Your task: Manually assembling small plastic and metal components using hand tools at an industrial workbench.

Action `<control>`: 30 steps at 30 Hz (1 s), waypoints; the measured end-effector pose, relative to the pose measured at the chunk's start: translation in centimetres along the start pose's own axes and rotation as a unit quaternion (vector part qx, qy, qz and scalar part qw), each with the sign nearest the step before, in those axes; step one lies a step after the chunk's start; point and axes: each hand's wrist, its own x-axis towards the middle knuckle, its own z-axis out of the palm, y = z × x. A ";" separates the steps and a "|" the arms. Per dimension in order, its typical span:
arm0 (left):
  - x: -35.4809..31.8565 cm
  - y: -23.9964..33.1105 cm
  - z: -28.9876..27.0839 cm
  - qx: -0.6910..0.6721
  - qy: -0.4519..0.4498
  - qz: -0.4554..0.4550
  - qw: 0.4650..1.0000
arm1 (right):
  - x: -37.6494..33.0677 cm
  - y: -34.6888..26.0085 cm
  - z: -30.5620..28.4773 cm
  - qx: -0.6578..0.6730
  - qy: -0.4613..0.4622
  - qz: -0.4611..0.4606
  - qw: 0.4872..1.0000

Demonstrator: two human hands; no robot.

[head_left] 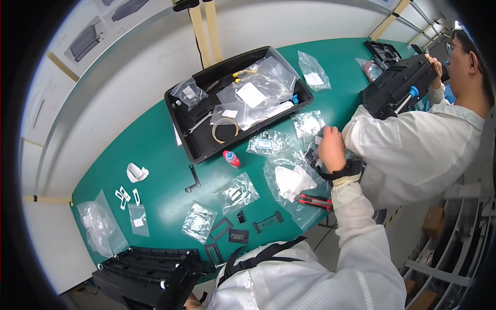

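Observation:
My right hand [332,150] reaches over the right part of the green table, its fingers curled down at a clear plastic bag [312,156] with dark pieces in it. What the fingers grip is hidden. Beside that wrist lie red-and-black pliers [315,202] and a crumpled white sheet [293,182] on a large clear bag. My left hand [192,302] shows only a sliver at the lower edge, behind a long black housing [150,271]; its fingers are hidden. Small black frames [220,229] and a black bracket [268,221] lie near my body.
A black bin [194,147] holds bags, a wrench [198,123] and a tape roll [225,130]. A red bottle [232,159] and a black L-shaped part [193,179] stand near it. At the right, a co-worker [429,150] in white handles another black housing [398,85].

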 end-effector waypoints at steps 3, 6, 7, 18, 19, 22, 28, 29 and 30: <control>0.0 -0.2 -0.1 -0.001 0.002 -0.003 1.000 | -0.6 -0.2 -0.7 0.049 0.049 -0.028 0.997; 0.0 0.0 -0.1 -0.002 0.002 -0.003 1.000 | -2.0 1.5 -1.1 0.064 0.050 -0.076 0.994; 0.0 0.0 0.0 -0.001 0.000 -0.003 1.000 | -2.5 2.0 -1.3 0.064 0.050 -0.077 0.994; 0.4 1.4 1.4 0.002 -0.012 0.019 1.000 | -6.1 5.1 -2.5 0.133 0.116 -0.132 0.975; 0.6 0.9 1.0 0.006 -0.007 0.016 1.000 | -6.4 4.4 -2.1 0.150 0.115 -0.140 0.972; 1.0 1.9 1.9 -0.003 -0.012 0.027 1.000 | -8.4 6.0 -3.1 0.156 0.135 -0.138 0.969; 1.5 1.6 1.9 -0.007 -0.002 0.031 0.999 | -16.0 8.1 -3.8 0.167 0.174 0.042 0.970; 1.7 0.2 0.9 0.002 0.005 0.021 1.000 | -16.8 7.7 -3.5 0.157 0.182 0.046 0.970; 1.6 0.3 0.9 0.000 0.009 0.024 1.000 | -17.5 7.7 -3.7 0.139 0.193 0.057 0.970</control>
